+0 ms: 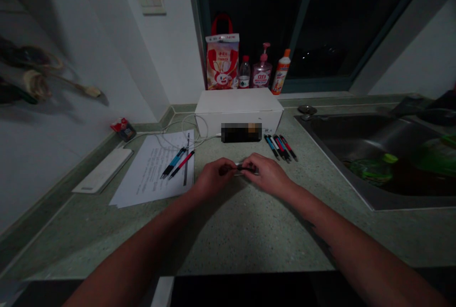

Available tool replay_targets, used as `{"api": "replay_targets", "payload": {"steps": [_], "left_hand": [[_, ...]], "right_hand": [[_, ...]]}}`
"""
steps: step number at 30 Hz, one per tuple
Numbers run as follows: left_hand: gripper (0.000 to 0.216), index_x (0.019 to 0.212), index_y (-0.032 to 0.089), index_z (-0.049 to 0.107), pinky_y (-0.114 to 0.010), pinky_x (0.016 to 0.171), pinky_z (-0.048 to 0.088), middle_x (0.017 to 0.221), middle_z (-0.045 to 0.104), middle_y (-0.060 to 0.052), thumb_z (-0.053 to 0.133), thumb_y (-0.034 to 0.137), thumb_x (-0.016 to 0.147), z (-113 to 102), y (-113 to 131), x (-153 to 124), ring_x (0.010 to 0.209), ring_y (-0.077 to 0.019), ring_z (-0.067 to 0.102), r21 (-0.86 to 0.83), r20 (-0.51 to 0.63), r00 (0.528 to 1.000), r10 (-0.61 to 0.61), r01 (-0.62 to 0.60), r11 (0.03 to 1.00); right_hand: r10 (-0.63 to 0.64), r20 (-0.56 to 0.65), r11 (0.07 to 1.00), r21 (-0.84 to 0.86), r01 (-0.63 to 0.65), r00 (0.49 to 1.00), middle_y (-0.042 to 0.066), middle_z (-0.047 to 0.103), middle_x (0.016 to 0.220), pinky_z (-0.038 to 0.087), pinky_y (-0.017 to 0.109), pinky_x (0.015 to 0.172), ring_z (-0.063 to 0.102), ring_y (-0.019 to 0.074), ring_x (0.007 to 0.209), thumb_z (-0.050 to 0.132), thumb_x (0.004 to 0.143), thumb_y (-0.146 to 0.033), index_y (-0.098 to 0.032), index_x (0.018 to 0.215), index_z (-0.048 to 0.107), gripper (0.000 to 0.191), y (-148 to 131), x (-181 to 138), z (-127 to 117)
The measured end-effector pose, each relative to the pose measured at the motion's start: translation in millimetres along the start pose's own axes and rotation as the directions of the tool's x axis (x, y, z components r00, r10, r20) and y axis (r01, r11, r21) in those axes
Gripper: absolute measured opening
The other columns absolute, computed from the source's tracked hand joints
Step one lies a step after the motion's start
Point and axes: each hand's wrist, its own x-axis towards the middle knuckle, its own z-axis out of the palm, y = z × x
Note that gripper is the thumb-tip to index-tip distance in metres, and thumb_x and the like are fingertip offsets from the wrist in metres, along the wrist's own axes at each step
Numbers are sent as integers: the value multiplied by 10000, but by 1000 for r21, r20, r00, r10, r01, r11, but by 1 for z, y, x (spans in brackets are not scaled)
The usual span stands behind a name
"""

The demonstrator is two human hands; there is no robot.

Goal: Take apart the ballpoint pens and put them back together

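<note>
**Two hands on one dark pen at the counter's middle**

While both hands meet over the countertop [228,231], a dark pen [245,168] lies crosswise between them, low over the speckled green surface and just in front of the white box [238,110]. Whether it touches the counter I cannot tell. The left hand [213,177] has its fingers curled together around the pen's left end, and the right hand [268,174] has its fingertips pinched on the right part of the barrel, so the pen is clamped from both sides. Both forearms come up from the bottom edge of the view and rest near the counter.

Just beyond the right hand, a row of pens [281,147] lies side by side on the counter, red, blue and dark, close to the box's front corner. To the left of the hands sits a stack of printed sheets [155,170], and on it lie a blue pen [173,162] and a red pen [181,165], almost parallel, with a dark slim stick beside them. A white cable [178,129] loops from the box across the paper's top. Further left is a flat white slab [103,170] along the wall. Behind the box, on the sill, stand a red-handled gift bag [222,62], a small water bottle [244,74], a pink pump bottle [262,71] and an orange-capped bottle [281,71]. To the right lies the steel sink [342,140], holding something green
</note>
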Motion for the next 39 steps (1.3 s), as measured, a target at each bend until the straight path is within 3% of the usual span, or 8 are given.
{"api": "replay_targets", "payload": {"steps": [7,16,24,28,32,35,37,39], "left_hand": [[105,909,174,706,-325,776,546,874,762,-67,663,208,819,2,1,0,809,-186,709,-89,-16,999,-38,36,995],[102,890,183,704,-336,783,551,879,761,-66,662,232,811,1,2,0,814,-192,704,-58,-10,998,-55,54,997],[141,860,173,694,-316,750,542,848,750,-58,693,294,786,1,4,1,779,-182,687,-145,-1,998,-62,62,987],[123,830,170,684,-305,721,533,802,741,-48,697,281,778,1,5,1,736,-171,676,-179,-17,997,-71,67,982],[129,840,172,688,-294,686,525,778,734,-43,702,281,773,1,6,1,710,-166,666,-176,-25,995,-92,86,981],[137,841,173,690,-285,661,516,766,727,-41,699,296,781,1,6,1,697,-163,658,-151,-37,995,-89,82,985],[142,843,172,689,-281,652,511,760,722,-38,690,303,789,1,5,1,691,-159,653,-139,-43,995,-87,81,987],[147,844,169,690,-277,649,509,759,718,-34,688,307,791,0,5,1,692,-156,651,-138,-50,995,-86,78,987]], "right_hand": [[-56,-13,998,16,56,998,22,623,892,407,280,712,586,166,805,694,874,-211,-206,915,614,90,-3,1,-2],[-91,-38,993,71,94,995,23,619,910,420,270,708,589,158,809,710,868,-205,-207,922,628,98,-1,1,-1],[27,17,981,190,-30,999,27,716,873,447,289,730,644,164,788,569,962,-259,-214,955,670,111,-4,1,2],[55,28,977,206,-60,998,16,705,883,442,281,692,635,167,758,689,874,-266,-214,1101,617,244,-5,0,3],[41,29,982,181,-45,999,24,699,850,435,285,692,629,170,756,602,932,-272,-206,969,635,83,-4,0,2],[36,55,986,159,-44,998,29,696,814,433,294,701,635,177,766,513,988,-323,-212,883,663,214,-3,1,1],[55,42,982,176,-62,998,23,697,843,434,289,682,630,172,740,601,940,-337,-221,991,665,142,-3,1,1],[77,14,978,196,-78,997,12,693,866,429,279,652,614,161,700,696,864,-315,-226,1095,631,256,-3,1,2]]}}
